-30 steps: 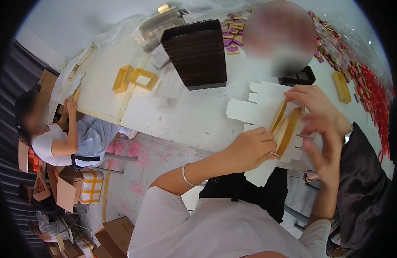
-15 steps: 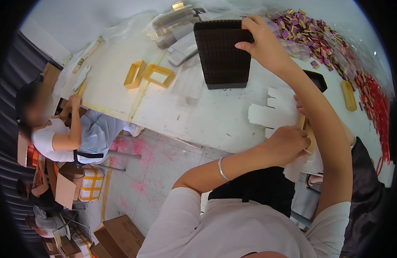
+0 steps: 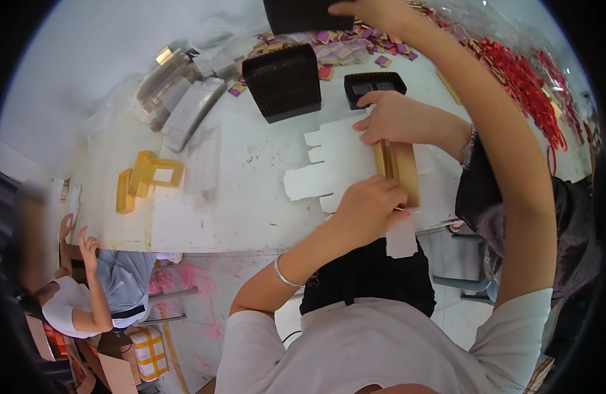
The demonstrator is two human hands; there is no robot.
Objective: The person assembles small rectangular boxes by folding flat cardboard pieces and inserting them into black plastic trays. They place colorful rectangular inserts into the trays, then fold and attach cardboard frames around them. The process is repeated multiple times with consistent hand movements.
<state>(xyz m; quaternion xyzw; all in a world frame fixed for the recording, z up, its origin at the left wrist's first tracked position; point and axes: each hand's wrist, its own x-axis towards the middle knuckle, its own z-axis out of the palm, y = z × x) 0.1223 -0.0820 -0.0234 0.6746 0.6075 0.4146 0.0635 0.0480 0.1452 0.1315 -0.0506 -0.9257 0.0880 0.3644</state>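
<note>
Pinching near end of gold box (image 3: 408,174) with left hand (image 3: 374,203), back of hand up, with fingers bent close. Lying just right of and beyond that hand, with long axis pointing away from body, nearer to left hand than right. Touched, or nearly so, at far end by co-worker's hand (image 3: 408,121). Gripping edge of dark tray stack (image 3: 303,16) with right hand (image 3: 380,13), well ahead, on nearly straight arm. Beyond left hand: white card (image 3: 336,157), second dark stack (image 3: 283,85).
</note>
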